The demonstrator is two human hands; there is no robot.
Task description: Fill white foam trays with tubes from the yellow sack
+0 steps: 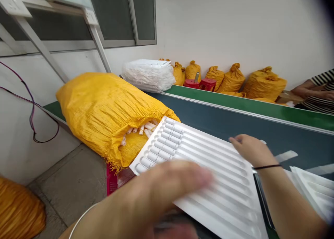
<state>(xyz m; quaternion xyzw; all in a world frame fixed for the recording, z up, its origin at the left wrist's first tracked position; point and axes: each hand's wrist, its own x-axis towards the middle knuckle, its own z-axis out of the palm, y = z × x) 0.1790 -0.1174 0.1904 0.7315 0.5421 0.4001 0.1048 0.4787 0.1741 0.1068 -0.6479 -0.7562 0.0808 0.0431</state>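
Note:
A white plastic tray (221, 183) with long parallel grooves lies tilted in front of me. Short white printed tubes (167, 141) sit in a row at the grooves' left ends. My left hand (161, 193), blurred and close to the camera, is over the tray's near left part; its thumb stretches right, apart from a finger below, and nothing shows held. Beside the tray's far right edge is my right hand (252, 150), a black band on its wrist; its fingers are mostly hidden. A yellow woven sack (104, 110) lies with its mouth towards the tray, loose white tubes (142, 129) inside.
A blue-green conveyor belt (206, 115) with green edging runs behind the tray. More white trays (313, 186) are at the right. A plastic-wrapped bundle (148, 75) stands at the back. Tied yellow sacks (233, 78), red stools (208, 84) and a person in striped clothing (320, 92) are beyond.

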